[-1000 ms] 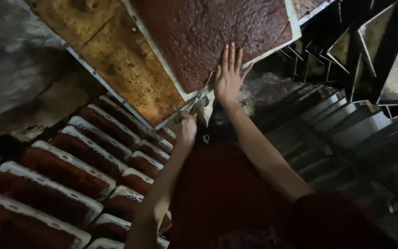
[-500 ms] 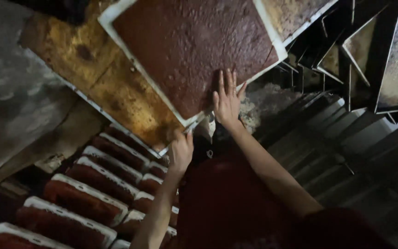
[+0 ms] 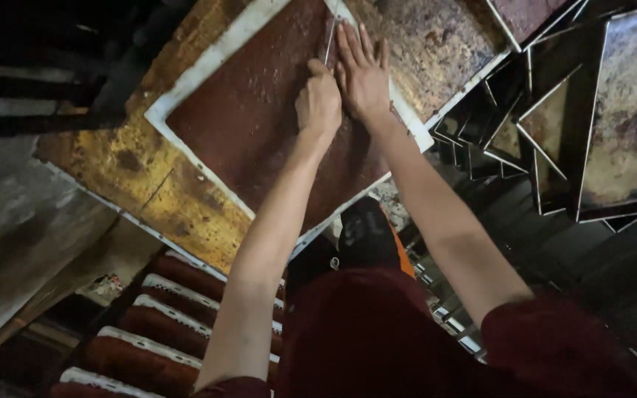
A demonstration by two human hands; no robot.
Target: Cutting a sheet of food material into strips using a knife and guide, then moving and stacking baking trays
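A dark red-brown slab point(image 3: 252, 133) lies in a square tray with a white rim point(image 3: 186, 96) on a stained golden sheet. My left hand point(image 3: 318, 99) is a fist around a thin knife point(image 3: 329, 40) whose blade points away from me along the slab's far right edge. My right hand point(image 3: 363, 70) lies flat, fingers spread, on the slab right beside the blade, touching my left hand. Both arms reach out over the slab.
Rows of white-edged pans holding brown loaves point(image 3: 149, 339) sit at the lower left. Empty stained metal trays point(image 3: 628, 110) lean stacked at the right. A mottled brown sheet point(image 3: 436, 44) lies beyond the tray. A metal rack point(image 3: 451, 324) shows below my right arm.
Both hands have moved from the tray's near corner up to its far right edge. The left hand with the knife now sits against the right hand.
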